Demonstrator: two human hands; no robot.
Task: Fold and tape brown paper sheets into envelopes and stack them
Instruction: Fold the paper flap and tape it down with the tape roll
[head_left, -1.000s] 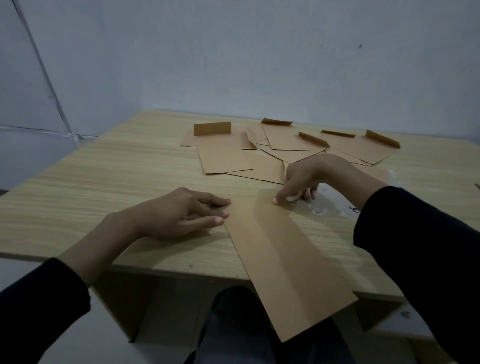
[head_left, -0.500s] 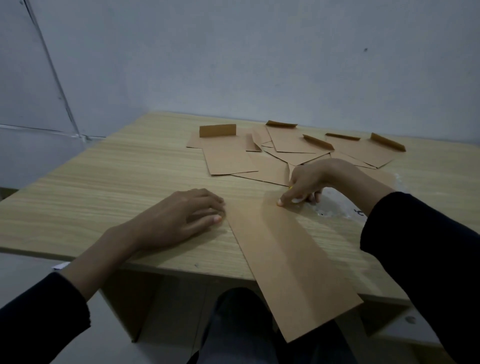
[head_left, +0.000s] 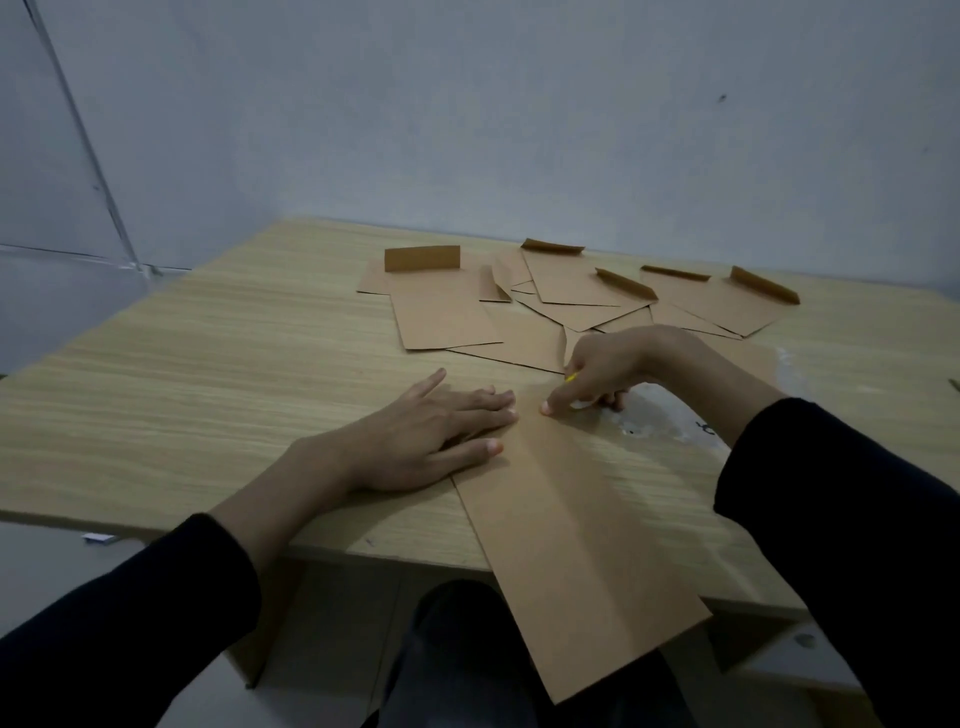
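On the table a long folded paper is laid, its near end overhanging; envelopes are scattered beyond. Its far end is pressed by the left hand, fingers straight, and by the forefinger of the right hand; what its curled fingers hold cannot be told. Creasing is judged underway; taping is called for next.

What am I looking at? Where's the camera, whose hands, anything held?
No machine: a person works bare-handed. The one picture comes from a head-worn camera looking forward and down. The left hand lies flat, fingers straight, fingertips at the left edge of a long folded brown paper strip that overhangs the wooden table at its near edge. The right hand presses its index fingertip on the strip's far end; its other fingers are curled, and a yellow speck there is too small to identify. Behind lie folded envelopes, loosely spread, flaps raised. Right of the strip lies something clear and shiny.
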